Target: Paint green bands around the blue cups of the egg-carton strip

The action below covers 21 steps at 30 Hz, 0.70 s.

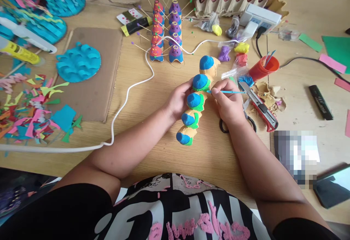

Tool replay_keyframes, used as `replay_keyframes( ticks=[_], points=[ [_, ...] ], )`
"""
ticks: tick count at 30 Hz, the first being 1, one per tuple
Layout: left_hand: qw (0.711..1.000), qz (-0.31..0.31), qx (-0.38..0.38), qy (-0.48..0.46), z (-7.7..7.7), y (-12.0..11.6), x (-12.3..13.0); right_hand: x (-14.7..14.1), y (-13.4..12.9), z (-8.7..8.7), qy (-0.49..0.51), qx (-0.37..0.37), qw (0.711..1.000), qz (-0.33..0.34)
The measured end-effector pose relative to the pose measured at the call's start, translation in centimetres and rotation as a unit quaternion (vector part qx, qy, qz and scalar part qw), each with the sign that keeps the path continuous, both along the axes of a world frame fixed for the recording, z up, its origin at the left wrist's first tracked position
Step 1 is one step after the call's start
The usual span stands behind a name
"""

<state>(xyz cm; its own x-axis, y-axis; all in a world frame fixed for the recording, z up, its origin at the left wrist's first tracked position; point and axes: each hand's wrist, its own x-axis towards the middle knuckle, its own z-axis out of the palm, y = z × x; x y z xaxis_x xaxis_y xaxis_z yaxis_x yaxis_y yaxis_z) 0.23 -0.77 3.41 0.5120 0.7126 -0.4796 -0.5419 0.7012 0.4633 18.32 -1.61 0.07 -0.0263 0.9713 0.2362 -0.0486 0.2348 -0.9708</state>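
Note:
My left hand (181,99) grips the side of an egg-carton strip (208,73), a row of several cups held above the table. Blue clay (201,81) caps each cup, and green clay (200,103) lies along the right side of all but the farthest one. Pinched in my right hand (227,99) is a thin blue modelling tool (232,92). Its tip touches or nearly touches the green clay on the second cup from the far end. Scissors (252,124) lie partly hidden beneath my right wrist.
Two painted carton rows (157,52) with pins stand at the back. A white cable (128,90) crosses the table. Right of my hand lie a utility knife (259,105), its blade out, and a red cup (265,68). Paper scraps (32,112) and cardboard (90,105) cover the left.

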Motion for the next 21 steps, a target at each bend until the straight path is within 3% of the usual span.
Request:
replay_keyframes(
  ticks=[12,21],
  points=[
    [1.0,0.003,-0.016,-0.018,-0.43,0.24,0.04,-0.5,-0.22,0.84,-0.035,-0.004,0.999,-0.026],
    [0.999,0.021,-0.03,-0.033,0.01,0.28,0.04,-0.37,-0.16,0.62,-0.09,0.042,0.994,-0.034]
  ],
)
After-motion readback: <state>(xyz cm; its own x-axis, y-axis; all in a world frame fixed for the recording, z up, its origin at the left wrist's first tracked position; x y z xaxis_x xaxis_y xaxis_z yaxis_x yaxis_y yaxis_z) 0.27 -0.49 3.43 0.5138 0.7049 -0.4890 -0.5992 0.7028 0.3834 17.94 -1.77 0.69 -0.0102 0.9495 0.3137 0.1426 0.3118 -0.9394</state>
